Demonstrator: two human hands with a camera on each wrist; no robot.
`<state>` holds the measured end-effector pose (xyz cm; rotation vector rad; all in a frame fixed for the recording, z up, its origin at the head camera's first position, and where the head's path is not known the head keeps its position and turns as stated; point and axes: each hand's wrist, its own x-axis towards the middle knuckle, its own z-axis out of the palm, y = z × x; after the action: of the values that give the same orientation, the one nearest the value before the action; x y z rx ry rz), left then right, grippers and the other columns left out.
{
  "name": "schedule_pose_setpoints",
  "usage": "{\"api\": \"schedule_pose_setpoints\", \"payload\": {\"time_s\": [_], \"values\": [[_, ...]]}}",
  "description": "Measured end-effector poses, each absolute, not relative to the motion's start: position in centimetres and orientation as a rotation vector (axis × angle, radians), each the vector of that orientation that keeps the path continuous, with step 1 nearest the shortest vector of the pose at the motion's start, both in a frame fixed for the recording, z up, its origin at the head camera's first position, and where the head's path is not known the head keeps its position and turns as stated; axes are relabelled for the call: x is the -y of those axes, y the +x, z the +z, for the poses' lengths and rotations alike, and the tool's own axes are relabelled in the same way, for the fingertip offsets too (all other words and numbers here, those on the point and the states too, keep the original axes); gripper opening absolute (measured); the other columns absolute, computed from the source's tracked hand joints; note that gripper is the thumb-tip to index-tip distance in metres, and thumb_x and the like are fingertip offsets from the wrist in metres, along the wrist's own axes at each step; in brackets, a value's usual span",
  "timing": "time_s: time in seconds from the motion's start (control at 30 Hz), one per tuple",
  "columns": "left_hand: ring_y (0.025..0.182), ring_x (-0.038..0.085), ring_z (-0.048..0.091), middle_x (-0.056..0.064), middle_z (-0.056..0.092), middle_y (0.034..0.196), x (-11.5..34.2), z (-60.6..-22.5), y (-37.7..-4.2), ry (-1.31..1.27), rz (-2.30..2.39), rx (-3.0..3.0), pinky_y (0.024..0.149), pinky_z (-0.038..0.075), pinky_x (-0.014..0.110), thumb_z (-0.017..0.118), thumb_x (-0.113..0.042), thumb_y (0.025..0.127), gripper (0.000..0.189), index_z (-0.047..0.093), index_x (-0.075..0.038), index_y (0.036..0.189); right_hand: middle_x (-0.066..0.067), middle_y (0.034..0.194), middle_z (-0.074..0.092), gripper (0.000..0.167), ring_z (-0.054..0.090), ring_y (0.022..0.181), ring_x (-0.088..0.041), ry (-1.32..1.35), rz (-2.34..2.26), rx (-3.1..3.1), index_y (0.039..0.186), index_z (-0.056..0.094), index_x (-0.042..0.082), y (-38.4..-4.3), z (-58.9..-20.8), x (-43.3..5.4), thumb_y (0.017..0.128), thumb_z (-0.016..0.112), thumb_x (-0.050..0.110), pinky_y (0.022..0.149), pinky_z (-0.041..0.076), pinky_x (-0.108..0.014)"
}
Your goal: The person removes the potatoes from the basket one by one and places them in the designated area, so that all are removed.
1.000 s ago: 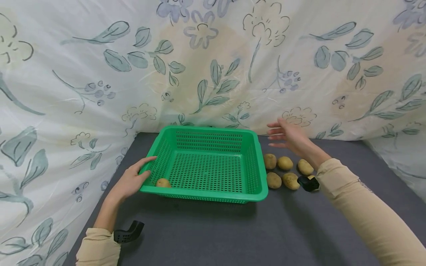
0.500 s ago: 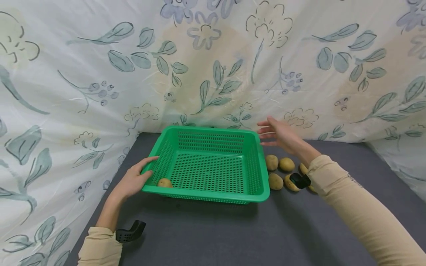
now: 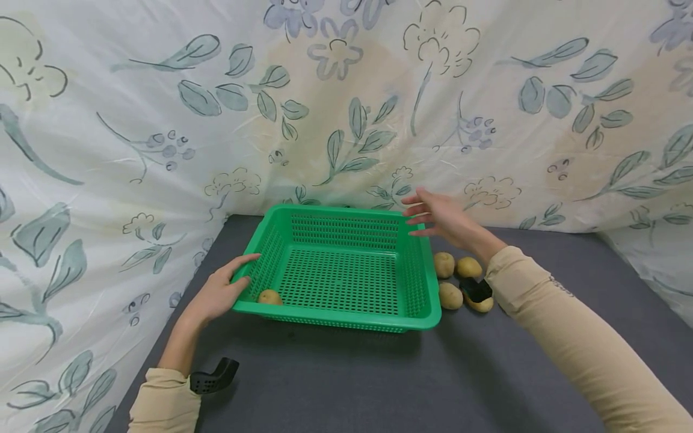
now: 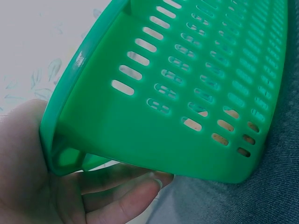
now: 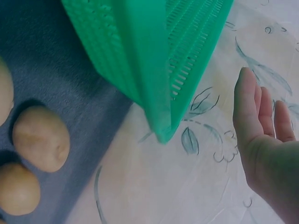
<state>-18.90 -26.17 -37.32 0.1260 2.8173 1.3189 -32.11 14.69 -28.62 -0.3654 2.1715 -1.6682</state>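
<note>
A green slotted plastic basket sits on the dark grey table. My left hand grips its rim at the near left corner, with fingers under the lip in the left wrist view. Inside that corner lies one potato, partly seen through the slots. My right hand holds nothing; it hovers by the basket's far right corner, fingers extended and slightly spread. In the right wrist view the hand is apart from the basket rim.
Several potatoes lie right of the basket, some hidden under my right forearm; one potato shows well in the right wrist view. A floral-printed sheet hangs behind the dark grey tabletop and along its sides.
My right hand has moved left, from above the potatoes to over the basket's far right corner. The left hand keeps its place on the rim.
</note>
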Motion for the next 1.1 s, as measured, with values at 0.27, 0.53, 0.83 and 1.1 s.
{"api": "schedule_pose_setpoints", "payload": {"time_s": [0.27, 0.53, 0.83, 1.1], "values": [[0.090, 0.029, 0.049, 0.025, 0.035, 0.142, 26.1, -37.2, -18.7, 0.145, 1.251, -2.854, 0.072, 0.036, 0.040, 0.041, -0.009, 0.099, 0.050, 0.035, -0.012, 0.148, -0.021, 0.128, 0.046, 0.061, 0.052, 0.108, -0.030, -0.365, -1.639, -2.177, 0.140, 0.041, 0.002, -32.3, -28.6, -13.0, 0.102, 0.028, 0.047, 0.084, 0.050, -0.042], [0.071, 0.024, 0.047, 0.024, 0.036, 0.140, 26.1, -37.3, -18.9, 0.147, 1.273, -2.847, 0.067, 0.036, 0.038, 0.041, -0.007, 0.098, 0.050, 0.036, -0.011, 0.148, -0.024, 0.130, 0.044, 0.058, 0.050, 0.110, -0.032, -0.392, -1.639, -2.127, 0.140, 0.042, 0.002, -32.3, -28.5, -11.3, 0.103, 0.028, 0.045, 0.086, 0.049, -0.043], [0.075, 0.024, 0.048, 0.024, 0.038, 0.139, 26.1, -37.2, -18.9, 0.164, 1.286, -2.853, 0.067, 0.036, 0.037, 0.042, -0.008, 0.098, 0.050, 0.037, -0.011, 0.147, -0.023, 0.129, 0.047, 0.055, 0.053, 0.106, -0.031, -0.371, -1.650, -2.108, 0.136, 0.047, 0.004, -32.2, -28.7, -9.6, 0.104, 0.027, 0.043, 0.085, 0.049, -0.043], [0.063, 0.020, 0.043, 0.024, 0.038, 0.138, 25.9, -37.1, -18.7, 0.167, 1.309, -2.838, 0.065, 0.036, 0.037, 0.042, -0.008, 0.098, 0.049, 0.037, -0.011, 0.147, -0.021, 0.128, 0.049, 0.053, 0.051, 0.110, -0.035, -0.359, -1.671, -2.058, 0.136, 0.046, 0.004, -32.3, -29.3, -8.6, 0.104, 0.028, 0.042, 0.085, 0.049, -0.046]]}}
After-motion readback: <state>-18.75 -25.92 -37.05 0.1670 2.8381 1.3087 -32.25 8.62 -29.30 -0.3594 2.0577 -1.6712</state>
